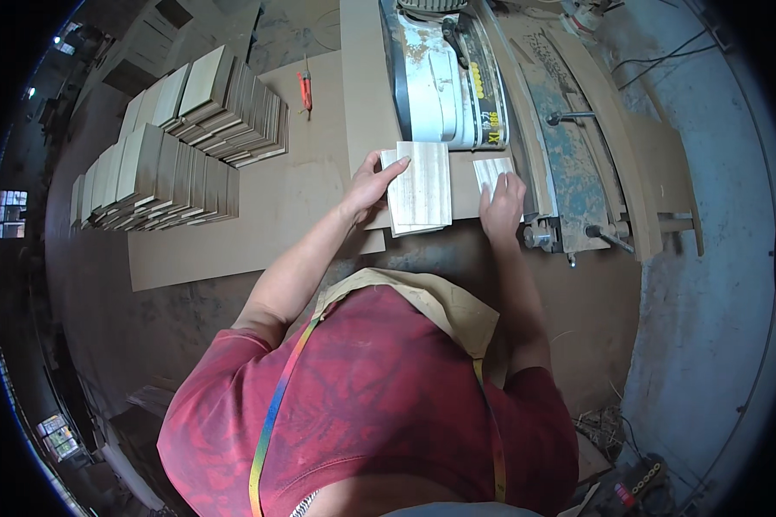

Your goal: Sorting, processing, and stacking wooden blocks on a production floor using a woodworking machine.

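Grooved pale boards in one hand, a small ridged piece in the other

Nearest, at 6 o'clock, a mottled red cloth shirt (362, 370) fills the view, crossed by a rainbow-striped woven strap (278, 401); above it, the stiff tan flap (448, 306) of an apron folds outward in an uneven point.

Just past 12 o'clock, the left hand (372, 184) clasps the left edge of a small stack of flat rectangular boards (422, 189), thumb on the upper face. Their pale wood-like surface carries streaks and shallow lengthwise lines, and the edges beneath sit slightly out of line. At 2 o'clock, the right hand (503, 207) pinches a smaller, pale, ridged piece (491, 170) between thumb and bent fingers; whether it is lifted off the surface I cannot tell.

Below them spreads a smooth, matt brown sheet (198, 254). At 10 o'clock on it stand two long rows of thin boards (159, 172), packed face to face with ragged lower edges. A slim red-handled tool (305, 90) lies at 11 o'clock.

Farther off, at 1 o'clock, rises a rounded white machine housing (431, 95), scuffed and dusted brown. Beside it, towards 2 o'clock, a scraped blue-green metal plate (573, 194) carries a rod-like handle (571, 116)
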Tool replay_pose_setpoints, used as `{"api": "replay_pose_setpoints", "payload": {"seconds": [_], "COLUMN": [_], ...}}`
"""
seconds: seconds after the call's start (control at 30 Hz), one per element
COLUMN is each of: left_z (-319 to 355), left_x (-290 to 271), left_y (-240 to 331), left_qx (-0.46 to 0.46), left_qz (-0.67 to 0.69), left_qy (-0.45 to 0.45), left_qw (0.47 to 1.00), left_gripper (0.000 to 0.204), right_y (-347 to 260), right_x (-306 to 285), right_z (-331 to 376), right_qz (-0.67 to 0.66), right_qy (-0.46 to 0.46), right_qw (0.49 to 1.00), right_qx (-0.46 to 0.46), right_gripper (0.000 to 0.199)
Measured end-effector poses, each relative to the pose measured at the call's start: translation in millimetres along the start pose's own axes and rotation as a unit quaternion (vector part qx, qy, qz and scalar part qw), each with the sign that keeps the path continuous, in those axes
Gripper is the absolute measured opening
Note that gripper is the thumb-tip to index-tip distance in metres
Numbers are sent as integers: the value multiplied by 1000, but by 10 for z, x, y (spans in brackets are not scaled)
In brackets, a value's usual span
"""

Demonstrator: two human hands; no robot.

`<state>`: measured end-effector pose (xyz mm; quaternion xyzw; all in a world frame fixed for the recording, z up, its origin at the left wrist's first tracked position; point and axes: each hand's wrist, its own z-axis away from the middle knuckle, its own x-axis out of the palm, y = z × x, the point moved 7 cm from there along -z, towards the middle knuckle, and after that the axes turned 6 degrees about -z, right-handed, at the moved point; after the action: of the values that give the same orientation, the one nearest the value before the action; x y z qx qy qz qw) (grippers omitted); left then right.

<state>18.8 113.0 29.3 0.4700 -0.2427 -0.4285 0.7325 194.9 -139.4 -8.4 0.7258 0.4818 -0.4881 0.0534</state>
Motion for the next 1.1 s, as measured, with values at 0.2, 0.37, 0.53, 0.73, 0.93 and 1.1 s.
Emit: {"api": "replay_pose_setpoints", "payload": {"seconds": [0.2,0.37,0.53,0.73,0.93,1.1], "left_z": [-24,-86,-29,-13,14,77], "left_x": [26,54,160,264,209,210], "left_y": [9,95,48,136,161,215], "left_qx": [3,-4,5,27,9,2], "left_qz": [-3,-12,-24,-48,-51,-71], "left_qy": [15,11,35,83,85,97], "left_qw": [1000,1000,999,995,995,993], "left_gripper": [67,68,67,64,64,67], "right_y": [-221,-84,-10,-1432,-1440,-979], "right_x": [-89,92,60,-550,-660,-822], "right_z": [57,-349,-487,-460,-298,-155], "right_qz": [10,13,-118,-133,-94,-142], "right_qy": [19,37,12,-23,-59,-9], "right_qw": [1000,998,988,991,993,989], "right_qx": [-7,43,102,-15,31,38], "right_gripper": [40,37,36,60,71,71]}}
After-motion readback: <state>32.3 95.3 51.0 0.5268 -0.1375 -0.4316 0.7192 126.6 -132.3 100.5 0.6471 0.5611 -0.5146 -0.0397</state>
